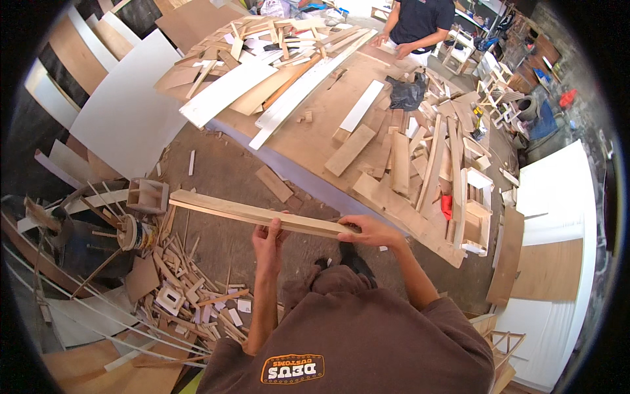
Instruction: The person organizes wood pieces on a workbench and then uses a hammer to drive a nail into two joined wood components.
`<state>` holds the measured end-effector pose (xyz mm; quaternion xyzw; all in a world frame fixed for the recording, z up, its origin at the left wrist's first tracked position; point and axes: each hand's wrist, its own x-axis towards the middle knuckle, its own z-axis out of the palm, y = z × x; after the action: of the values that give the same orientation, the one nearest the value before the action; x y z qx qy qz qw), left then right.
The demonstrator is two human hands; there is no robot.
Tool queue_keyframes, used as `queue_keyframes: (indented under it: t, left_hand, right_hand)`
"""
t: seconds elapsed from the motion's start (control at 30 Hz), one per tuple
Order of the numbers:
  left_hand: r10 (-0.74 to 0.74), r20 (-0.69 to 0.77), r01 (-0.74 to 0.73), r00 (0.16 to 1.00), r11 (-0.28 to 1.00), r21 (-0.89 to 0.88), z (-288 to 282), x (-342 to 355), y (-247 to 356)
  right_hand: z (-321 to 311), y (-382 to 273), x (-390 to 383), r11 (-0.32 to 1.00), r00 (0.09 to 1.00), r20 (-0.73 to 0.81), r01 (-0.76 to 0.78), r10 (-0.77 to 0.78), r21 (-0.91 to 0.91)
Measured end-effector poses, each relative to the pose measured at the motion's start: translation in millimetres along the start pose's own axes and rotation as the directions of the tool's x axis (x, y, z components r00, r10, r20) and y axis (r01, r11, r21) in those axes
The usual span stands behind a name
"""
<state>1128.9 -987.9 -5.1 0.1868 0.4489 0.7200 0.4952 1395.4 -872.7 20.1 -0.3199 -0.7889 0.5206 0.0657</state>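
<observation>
A long, narrow pair of pale wooden strips [226,206], one lying along the other, spans the space in front of my chest. Near its middle, my left hand [268,241] grips it from below with the fingers up against the wood. My right hand [369,232] is closed around the right end, its fingers over the top. The far left end sticks out freely past my left hand, above the floor. Between the two strips a thin dark line shows toward the left end.
Ahead stands a large workbench [315,141] stacked with boards, offcuts and a black plastic bag [407,91]. A person [420,29] in a dark shirt works at its far side. Wood scraps [190,292] pile on the floor at left, near a bucket [136,233] holding sticks.
</observation>
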Motion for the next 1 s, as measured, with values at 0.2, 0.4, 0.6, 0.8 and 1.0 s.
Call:
queue_keyframes:
  t: [0.2, 0.4, 0.6, 0.8, 1.0]
  left_hand:
    - [-0.073, 0.072, 0.071, 0.995, 0.997, 0.023, 19, -6, -11]
    - [-0.086, 0.086, 0.080, 0.993, 0.994, 0.070, 12, -17, -17]
    - [-0.062, -0.001, 0.062, 0.998, 0.998, -0.028, -3, -23, -12]
    - [-0.001, -0.067, 0.001, 0.998, 1.000, 0.005, -19, -27, -10]
    - [-0.011, -0.041, 0.012, 0.999, 0.999, 0.035, -23, -25, -2]
  right_hand:
    - [15, -16, -2, 0.999, 0.997, -0.078, -0.021, 0.024, 0.039]
    - [25, -12, -6, 0.999, 0.997, -0.059, -0.041, 0.041, 0.001]
    - [41, -18, 13, 0.999, 0.998, -0.055, 0.029, -0.028, 0.019]
    - [57, -26, 38, 0.999, 0.999, -0.033, 0.043, -0.043, -0.007]
    - [59, -40, 37, 0.997, 0.996, -0.086, 0.000, -0.006, -0.072]
